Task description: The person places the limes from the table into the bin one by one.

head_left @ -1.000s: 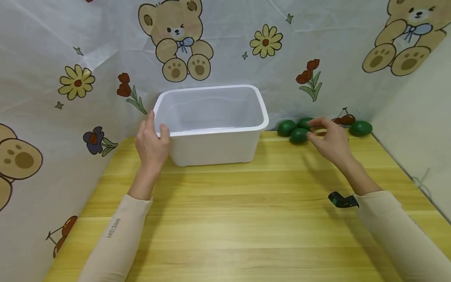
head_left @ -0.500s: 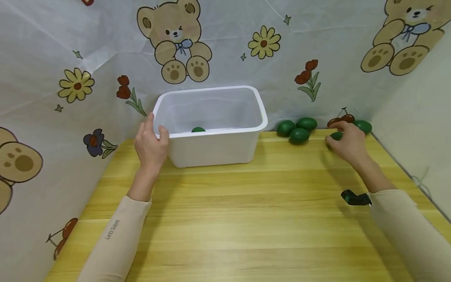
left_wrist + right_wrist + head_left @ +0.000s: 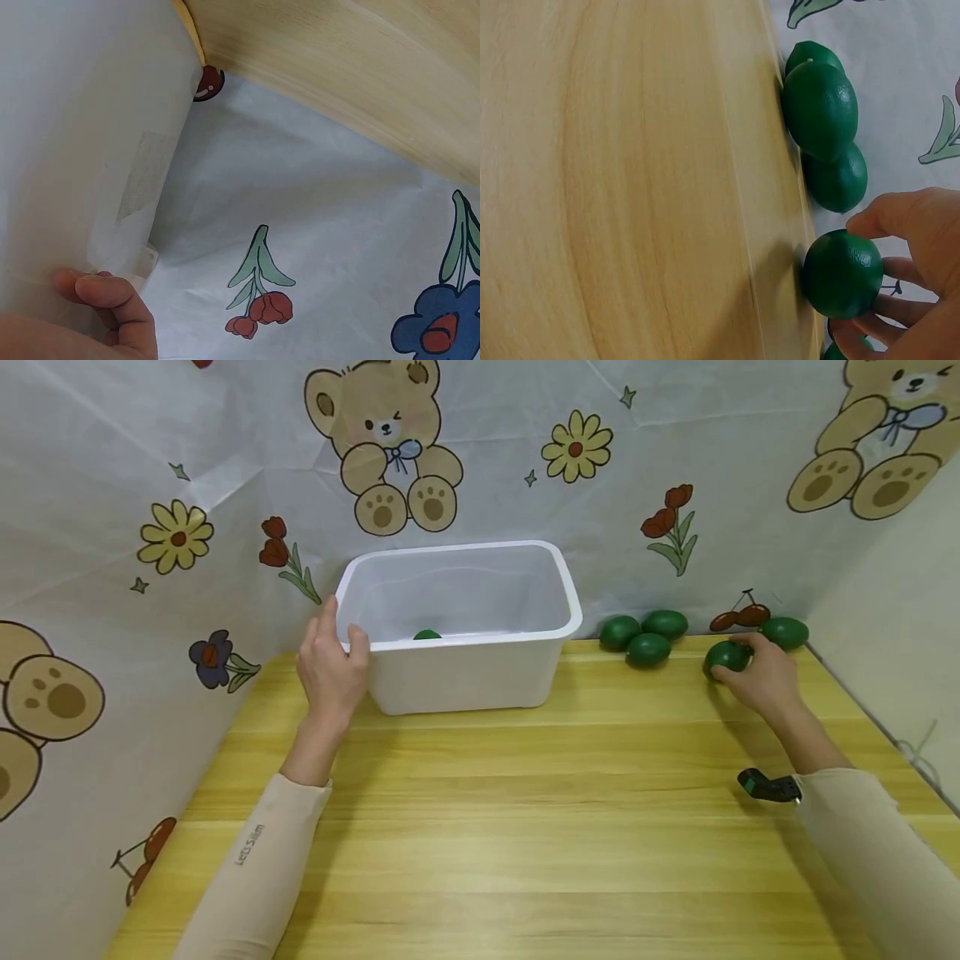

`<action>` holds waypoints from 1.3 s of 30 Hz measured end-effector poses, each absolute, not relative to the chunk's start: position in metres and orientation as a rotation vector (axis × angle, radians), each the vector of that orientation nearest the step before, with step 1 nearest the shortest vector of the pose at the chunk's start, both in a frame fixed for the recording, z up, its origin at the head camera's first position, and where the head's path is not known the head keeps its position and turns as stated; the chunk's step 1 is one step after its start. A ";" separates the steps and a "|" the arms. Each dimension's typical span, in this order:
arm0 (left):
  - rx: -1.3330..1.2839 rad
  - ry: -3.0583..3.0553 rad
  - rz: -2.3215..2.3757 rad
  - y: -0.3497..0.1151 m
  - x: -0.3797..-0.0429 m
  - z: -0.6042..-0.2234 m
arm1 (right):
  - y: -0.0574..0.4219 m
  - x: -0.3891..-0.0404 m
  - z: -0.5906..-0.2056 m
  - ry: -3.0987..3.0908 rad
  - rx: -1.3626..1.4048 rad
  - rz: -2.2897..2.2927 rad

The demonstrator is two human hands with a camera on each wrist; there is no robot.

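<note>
Near the far right corner of the wooden surface (image 3: 525, 810), the right hand (image 3: 768, 672) had a green fruit (image 3: 723, 660) between thumb and fingers, the thumb against one side and the fingers curled round behind, parted only as wide as the fruit itself. That fruit was at the far edge of the surface (whether it rested there or hung just clear, I could not tell). A corner fruit (image 3: 785, 632) lay just beyond the hand, right in the far right corner, while three clustered fruits (image 3: 648, 650) touched one another along the far edge, between the hand and a white bin (image 3: 461, 677). The bin stood upright by the far edge, left of the middle, and the top of an inner fruit (image 3: 427, 634) showed inside it, behind the front wall. The left hand (image 3: 333, 668) held the bin at its front left corner, thumb and forefinger spread apart at the rim; in the left wrist view the fingers bent in against the outer wall. Behind the far edge hung a printed sheet (image 3: 487, 460) with bears and flowers, and a dark device (image 3: 768, 786) sat at the right wrist, by the sleeve (image 3: 862, 835)
</note>
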State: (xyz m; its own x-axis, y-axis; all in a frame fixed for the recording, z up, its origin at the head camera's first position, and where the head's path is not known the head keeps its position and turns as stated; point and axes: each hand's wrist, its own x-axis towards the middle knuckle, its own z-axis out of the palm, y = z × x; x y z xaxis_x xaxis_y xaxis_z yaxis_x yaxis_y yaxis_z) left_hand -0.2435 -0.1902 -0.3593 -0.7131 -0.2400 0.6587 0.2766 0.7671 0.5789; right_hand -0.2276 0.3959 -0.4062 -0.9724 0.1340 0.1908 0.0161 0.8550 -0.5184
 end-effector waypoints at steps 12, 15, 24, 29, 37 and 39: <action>-0.027 -2.206 -0.869 -0.190 -0.242 -0.357 | 0.393 -0.231 -0.410 -2.838 -0.085 0.723; -0.034 -2.202 -0.869 -0.189 -0.243 -0.357 | 0.393 -0.229 -0.412 -2.852 -0.099 0.753; -0.027 -2.210 -0.871 -0.189 -0.242 -0.357 | 0.396 -0.226 -0.415 -2.866 -0.127 0.800; -0.031 -2.212 -0.873 -0.189 -0.242 -0.357 | 0.396 -0.226 -0.415 -2.869 -0.135 0.805; -0.030 -2.205 -0.872 -0.190 -0.243 -0.358 | 0.389 -0.227 -0.409 -2.842 -0.147 0.823; -0.031 -2.203 -0.870 -0.190 -0.243 -0.358 | 0.385 -0.228 -0.404 -2.814 -0.127 0.824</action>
